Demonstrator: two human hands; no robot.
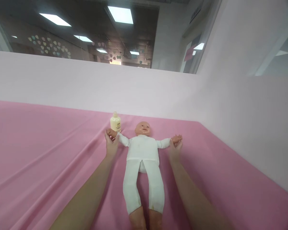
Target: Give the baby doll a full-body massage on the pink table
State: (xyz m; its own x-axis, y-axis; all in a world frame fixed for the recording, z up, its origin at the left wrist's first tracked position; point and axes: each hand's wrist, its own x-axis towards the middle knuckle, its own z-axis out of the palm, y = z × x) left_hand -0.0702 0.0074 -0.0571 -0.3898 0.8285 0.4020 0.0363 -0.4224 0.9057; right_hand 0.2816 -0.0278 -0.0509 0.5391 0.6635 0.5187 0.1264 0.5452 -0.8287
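A baby doll (143, 148) with a white cloth body lies on its back, its head toward the wall and its arms stretched out to both sides. My left hand (111, 143) is closed around the doll's hand and wrist on the left. On the other side, my right hand (176, 150) grips the doll's other hand at the wrist. Just behind my left hand stands a pale yellow bottle (115, 123) with a dark printed label, upright, its lower part partly hidden by the doll's hand.
A pink cloth (62, 153) covers the surface, with folds running along the left. White walls (91, 84) border it at the back and right. Above the back wall, a window (91, 35) shows a room with ceiling lights.
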